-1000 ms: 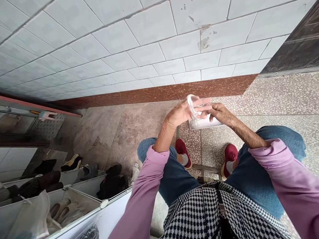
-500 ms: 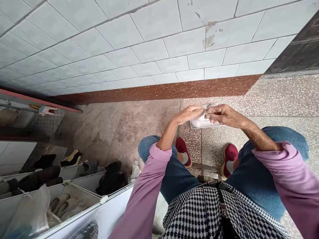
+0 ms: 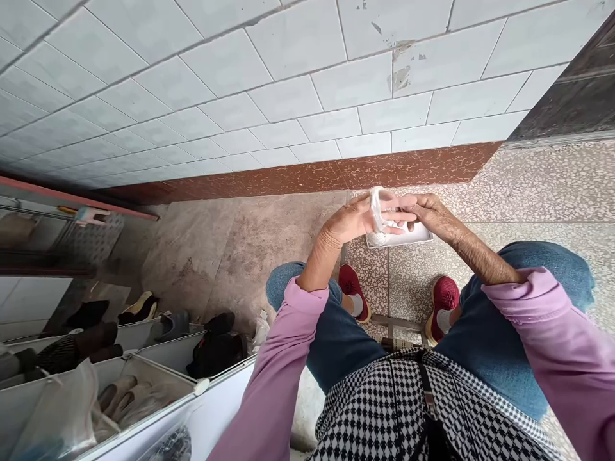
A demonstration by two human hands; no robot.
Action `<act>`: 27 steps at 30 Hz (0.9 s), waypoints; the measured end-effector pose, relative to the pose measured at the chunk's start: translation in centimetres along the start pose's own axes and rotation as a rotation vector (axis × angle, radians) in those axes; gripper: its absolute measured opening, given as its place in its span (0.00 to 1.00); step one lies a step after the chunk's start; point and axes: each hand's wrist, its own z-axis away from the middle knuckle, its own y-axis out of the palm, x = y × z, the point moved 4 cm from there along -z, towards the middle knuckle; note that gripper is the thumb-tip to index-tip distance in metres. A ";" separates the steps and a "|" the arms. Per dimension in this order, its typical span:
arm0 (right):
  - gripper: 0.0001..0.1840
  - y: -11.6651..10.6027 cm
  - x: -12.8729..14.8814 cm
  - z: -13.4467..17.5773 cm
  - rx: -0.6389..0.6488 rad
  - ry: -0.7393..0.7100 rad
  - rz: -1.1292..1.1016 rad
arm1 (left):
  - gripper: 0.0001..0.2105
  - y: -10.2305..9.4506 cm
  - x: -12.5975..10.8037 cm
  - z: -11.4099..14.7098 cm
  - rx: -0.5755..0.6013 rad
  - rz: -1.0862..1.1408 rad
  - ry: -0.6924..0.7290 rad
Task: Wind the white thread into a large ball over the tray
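My left hand (image 3: 353, 221) is held out over the floor with its fingers spread and palm turned up. A white band of soft, thin material (image 3: 376, 208) loops around it across the fingers. My right hand (image 3: 435, 214) meets the left fingertips, its thumb and fingers pressed together. Whatever is between the right fingers is too small to make out. Below both hands lies a shallow white tray (image 3: 419, 237) with a round white textured thing (image 3: 377, 239) at its left end. My hands cover part of the tray.
A tiled wall (image 3: 288, 115) with a brown base strip (image 3: 307, 169) rises ahead. Open white bins (image 3: 158, 374) with shoes and bags stand at the lower left. My red shoes (image 3: 353, 291) rest on the speckled floor, either side of the tray.
My left hand has turned its palm up and spread its fingers, and the white band now shows around it. The right hand has stayed close to the left fingertips.
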 end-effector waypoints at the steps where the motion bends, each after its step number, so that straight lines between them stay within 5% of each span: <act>1: 0.29 0.3 -0.4 -0.1 0.021 0.010 0.008 | 0.35 -0.2 -0.5 0.0 -0.033 -0.007 0.020; 7: 0.23 3.8 -2.3 0.8 0.292 0.134 0.042 | 0.33 -2.1 -2.6 -0.5 -0.203 -0.121 0.240; 12: 0.22 4.7 -0.4 2.2 0.532 0.177 0.009 | 0.29 -3.6 -0.2 -1.0 -0.212 -0.388 0.154; 16: 0.20 0.9 1.6 1.6 0.338 0.044 0.037 | 0.27 -3.4 1.5 -1.3 -0.129 -0.705 0.039; 19: 0.20 -1.9 1.9 1.1 0.147 -0.022 0.091 | 0.25 -2.9 1.9 -1.2 -0.038 -0.734 -0.055; 23: 0.21 -2.7 1.8 1.0 0.027 -0.030 0.082 | 0.24 -1.4 2.5 -0.8 0.130 -0.479 -0.154; 27: 0.22 -1.2 1.8 0.8 0.062 0.004 -0.028 | 0.28 -0.3 2.9 -0.4 0.139 -0.150 -0.148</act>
